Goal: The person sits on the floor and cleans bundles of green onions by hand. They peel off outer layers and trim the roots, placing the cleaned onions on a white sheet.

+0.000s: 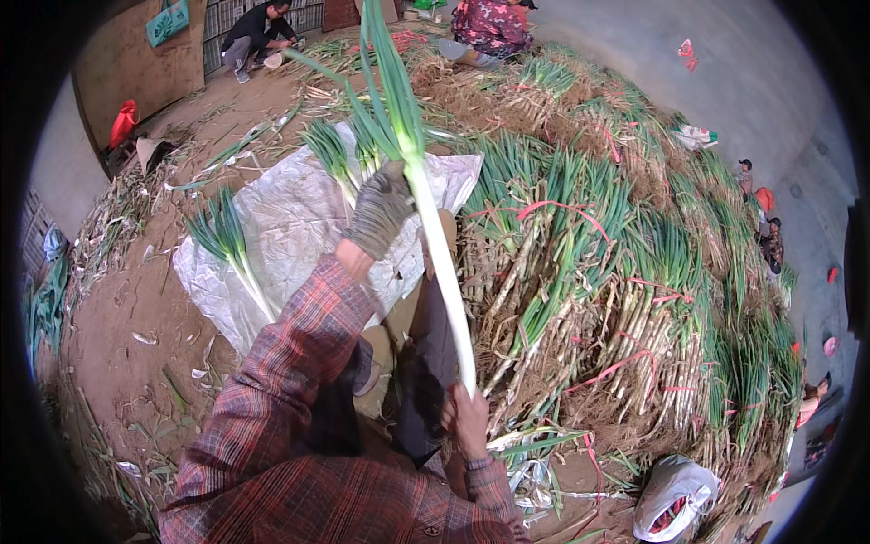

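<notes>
A long scallion with a clean white stalk and green leaves slants up in front of me. My left hand, in a grey glove, is closed on it just below the leaves. Bare, my right hand grips the lower end of the stalk. Under my left arm lies a white plastic sheet. Peeled scallions rest on its left part, and more scallions lie near its top edge, partly hidden by my left hand.
Unpeeled scallion bundles with roots and pink ties fill the right side. A white plastic bag stands at the lower right. One person squats at the back left, another at the back. Leaf scraps lie on the dirt floor.
</notes>
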The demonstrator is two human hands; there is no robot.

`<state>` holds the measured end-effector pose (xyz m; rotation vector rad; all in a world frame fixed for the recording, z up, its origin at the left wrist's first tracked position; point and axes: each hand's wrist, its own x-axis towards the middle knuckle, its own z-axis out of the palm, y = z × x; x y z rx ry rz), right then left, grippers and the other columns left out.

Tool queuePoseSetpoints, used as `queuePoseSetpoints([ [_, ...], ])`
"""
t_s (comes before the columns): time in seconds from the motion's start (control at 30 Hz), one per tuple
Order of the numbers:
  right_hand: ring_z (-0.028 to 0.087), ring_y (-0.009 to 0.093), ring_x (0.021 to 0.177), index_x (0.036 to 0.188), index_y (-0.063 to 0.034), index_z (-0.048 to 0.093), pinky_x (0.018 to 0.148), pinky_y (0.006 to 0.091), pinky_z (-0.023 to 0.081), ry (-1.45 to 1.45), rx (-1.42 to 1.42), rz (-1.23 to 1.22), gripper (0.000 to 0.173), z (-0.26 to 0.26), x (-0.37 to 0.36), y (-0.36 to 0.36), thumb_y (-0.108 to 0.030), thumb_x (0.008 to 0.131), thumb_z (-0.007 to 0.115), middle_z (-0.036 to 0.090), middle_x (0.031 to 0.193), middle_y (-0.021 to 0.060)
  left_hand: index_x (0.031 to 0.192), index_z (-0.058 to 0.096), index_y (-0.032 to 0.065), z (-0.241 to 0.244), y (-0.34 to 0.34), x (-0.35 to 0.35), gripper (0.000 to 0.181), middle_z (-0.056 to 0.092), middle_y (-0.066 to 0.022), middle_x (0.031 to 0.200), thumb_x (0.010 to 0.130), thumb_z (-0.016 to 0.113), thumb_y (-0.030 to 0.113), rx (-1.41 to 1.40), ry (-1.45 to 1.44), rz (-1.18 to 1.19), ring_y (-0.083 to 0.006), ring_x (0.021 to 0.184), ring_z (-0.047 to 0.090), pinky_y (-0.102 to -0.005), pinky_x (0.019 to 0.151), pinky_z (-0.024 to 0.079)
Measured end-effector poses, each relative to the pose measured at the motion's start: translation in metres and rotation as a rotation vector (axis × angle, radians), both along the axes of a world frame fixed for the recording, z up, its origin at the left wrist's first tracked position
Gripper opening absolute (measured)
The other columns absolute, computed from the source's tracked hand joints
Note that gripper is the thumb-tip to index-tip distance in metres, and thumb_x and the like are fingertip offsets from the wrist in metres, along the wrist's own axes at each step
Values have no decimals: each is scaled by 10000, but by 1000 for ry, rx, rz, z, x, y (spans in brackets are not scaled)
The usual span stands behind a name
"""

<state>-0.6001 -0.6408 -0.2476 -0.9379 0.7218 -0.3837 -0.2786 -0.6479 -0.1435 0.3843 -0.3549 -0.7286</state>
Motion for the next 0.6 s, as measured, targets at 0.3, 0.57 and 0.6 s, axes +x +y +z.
queuePoseSetpoints([
  [0.3, 553, 232, 982, 1191, 42, 437, 853, 312, 408, -63, -712, -9, 411, -20, 227, -47, -238, 892, 458, 592, 1027, 171, 1318, 331, 4, -54, 29, 65, 608, 433, -135, 1260, 800, 617, 144, 743, -629, 768, -184, 1109, 430, -277, 942, 346],
  [0.57, 538, 95, 650, 859, 6, 600, 583, 224, 450, 328, -618, -265, 170, -156, 24, -67, -144, 861, 522, 597, 730, 42, 1249, 431, 29, -22, 27, 0, 463, 523, -101, 1156, 829, 568, 167, 800, -761, 288, -166, 1004, 526, -271, 851, 417],
  [0.6, 541, 107, 621, 844, 5, 601, 554, 240, 452, 424, -590, -311, 180, -169, -5, -72, -160, 858, 530, 600, 727, 51, 1248, 435, 38, -18, 27, -5, 448, 522, -95, 1166, 845, 538, 205, 814, -772, 225, -162, 1006, 533, -273, 848, 420],
])
